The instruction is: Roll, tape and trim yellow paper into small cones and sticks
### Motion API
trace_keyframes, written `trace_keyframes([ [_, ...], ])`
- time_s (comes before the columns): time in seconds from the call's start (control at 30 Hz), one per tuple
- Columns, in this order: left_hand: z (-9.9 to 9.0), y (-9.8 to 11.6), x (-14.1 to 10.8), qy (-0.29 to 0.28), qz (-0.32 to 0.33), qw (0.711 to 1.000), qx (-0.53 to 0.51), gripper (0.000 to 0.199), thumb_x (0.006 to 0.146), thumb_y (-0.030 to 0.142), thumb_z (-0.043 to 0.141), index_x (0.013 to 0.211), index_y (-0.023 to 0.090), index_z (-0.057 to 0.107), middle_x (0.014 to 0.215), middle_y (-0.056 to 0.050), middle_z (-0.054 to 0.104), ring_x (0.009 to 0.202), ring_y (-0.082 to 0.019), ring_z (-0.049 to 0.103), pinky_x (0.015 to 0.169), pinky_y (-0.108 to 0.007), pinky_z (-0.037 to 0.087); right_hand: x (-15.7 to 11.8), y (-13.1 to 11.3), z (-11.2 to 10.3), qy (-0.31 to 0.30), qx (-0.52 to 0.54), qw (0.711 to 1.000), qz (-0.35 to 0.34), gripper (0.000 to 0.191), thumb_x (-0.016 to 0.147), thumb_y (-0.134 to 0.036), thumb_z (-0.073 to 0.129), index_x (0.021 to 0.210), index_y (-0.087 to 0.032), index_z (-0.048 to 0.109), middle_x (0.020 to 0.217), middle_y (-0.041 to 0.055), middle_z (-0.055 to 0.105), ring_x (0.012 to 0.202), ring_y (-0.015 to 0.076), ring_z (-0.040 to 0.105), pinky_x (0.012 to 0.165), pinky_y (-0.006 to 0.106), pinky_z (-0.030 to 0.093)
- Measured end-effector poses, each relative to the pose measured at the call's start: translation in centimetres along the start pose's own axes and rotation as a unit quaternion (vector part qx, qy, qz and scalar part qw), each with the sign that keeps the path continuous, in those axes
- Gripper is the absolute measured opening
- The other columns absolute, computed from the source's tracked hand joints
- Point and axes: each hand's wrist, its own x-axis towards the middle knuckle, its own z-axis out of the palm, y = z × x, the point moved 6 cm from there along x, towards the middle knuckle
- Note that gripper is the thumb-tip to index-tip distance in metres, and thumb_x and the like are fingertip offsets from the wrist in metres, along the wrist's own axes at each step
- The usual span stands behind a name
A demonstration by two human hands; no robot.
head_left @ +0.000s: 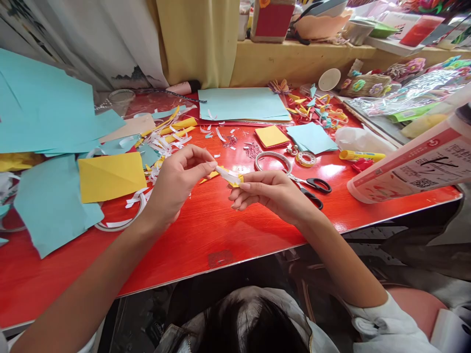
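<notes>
Head view: a small yellow paper piece (236,182) with a white strip (227,173) along it is held between both hands, above the red table (206,240). Its long axis slants from upper left to lower right — strip end toward the left hand (178,179), yellow end toward the right hand (270,192). Left grip: narrow, thumb and forefinger pinched on the strip. Right grip: narrow, pinched on the yellow end.

Near the right hand lie black-handled scissors (315,185), with a roll of tape (274,162) just beyond. Behind these sit a stack of yellow squares (271,135) and, beside it, blue squares (312,137). Left of the left hand, a yellow sheet (112,176) overlaps blue paper (55,206).

Containers, farther out: a printed bottle (405,162) stands at the right, contents not discernible. At the back right, a woven basket (368,84) bears coloured flowers; near it lies a clear plastic packet (423,93) — colours show through, items indistinct. A peach bowl (324,25) rests on the ledge (290,59), its interior unclear.
</notes>
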Motion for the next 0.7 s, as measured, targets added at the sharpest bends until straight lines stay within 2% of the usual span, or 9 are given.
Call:
trace_keyframes([
  [0.07, -0.1, 1.0, -0.3, 0.022, 0.066, 0.993, 0.091, 0.01, 0.081, 0.024, 0.056, 0.09, 0.02, 0.059, 0.093, -0.004, 0.06, 0.086, -0.017, 0.057, 0.075, -0.034, 0.049, 0.0, 0.0, 0.0, 0.005, -0.006, 1.0, -0.002, 0.014, 0.082, -0.023, 0.06, 0.085, -0.011, 0.066, 0.083, 0.0061, 0.071, 0.072, 0.0115, 0.068, 0.072, 0.024, 0.056],
  [0.13, 0.1, 2.5, -0.8, 0.04, 0.161, 0.968, 0.189, 0.013, 0.083, 0.022, 0.055, 0.095, 0.022, 0.059, 0.103, -0.005, 0.06, 0.098, -0.02, 0.054, 0.083, -0.038, 0.046, 0.0, 0.0, -0.2, 0.019, -0.027, 0.999, -0.014, 0.016, 0.082, -0.026, 0.06, 0.087, -0.012, 0.065, 0.083, 0.0058, 0.071, 0.072, 0.012, 0.068, 0.072, 0.026, 0.057],
  [0.2, 0.9, 3.6, -1.5, 0.021, 0.246, 0.933, 0.262, 0.013, 0.084, 0.021, 0.054, 0.095, 0.025, 0.06, 0.101, -0.005, 0.062, 0.101, -0.022, 0.053, 0.088, -0.042, 0.043, 0.0, -0.1, -0.4, 0.035, -0.055, 0.997, -0.036, 0.018, 0.083, -0.03, 0.06, 0.087, -0.013, 0.064, 0.08, 0.0047, 0.07, 0.07, 0.0118, 0.068, 0.069, 0.026, 0.057],
  [0.27, 1.5, 4.1, -2.1, -0.004, 0.3, 0.903, 0.309, 0.012, 0.085, 0.021, 0.054, 0.093, 0.026, 0.061, 0.094, -0.003, 0.065, 0.099, -0.023, 0.053, 0.087, -0.043, 0.041, 0.0, -0.4, -0.5, 0.053, -0.079, 0.994, -0.061, 0.02, 0.083, -0.032, 0.059, 0.084, -0.013, 0.063, 0.076, 0.0034, 0.069, 0.066, 0.0113, 0.067, 0.065, 0.025, 0.057],
  [0.4, 1.7, 3.8, -2.5, -0.011, 0.337, 0.873, 0.351, 0.015, 0.086, 0.021, 0.053, 0.096, 0.027, 0.062, 0.088, -0.002, 0.067, 0.095, -0.022, 0.055, 0.082, -0.041, 0.038, -0.1, -0.8, -0.4, 0.069, -0.119, 0.986, -0.091, 0.02, 0.084, -0.033, 0.057, 0.084, -0.013, 0.063, 0.074, 0.0026, 0.067, 0.066, 0.0112, 0.067, 0.065, 0.025, 0.057],
  [0.7, 1.6, 3.4, -2.3, -0.038, 0.349, 0.865, 0.359, 0.016, 0.086, 0.024, 0.053, 0.098, 0.027, 0.063, 0.085, -0.002, 0.068, 0.093, -0.023, 0.056, 0.079, -0.039, 0.037, -0.2, -0.6, -0.2, 0.052, -0.176, 0.978, -0.101, 0.021, 0.086, -0.031, 0.055, 0.092, -0.014, 0.064, 0.084, 0.0042, 0.068, 0.075, 0.0121, 0.067, 0.072, 0.026, 0.056],
])
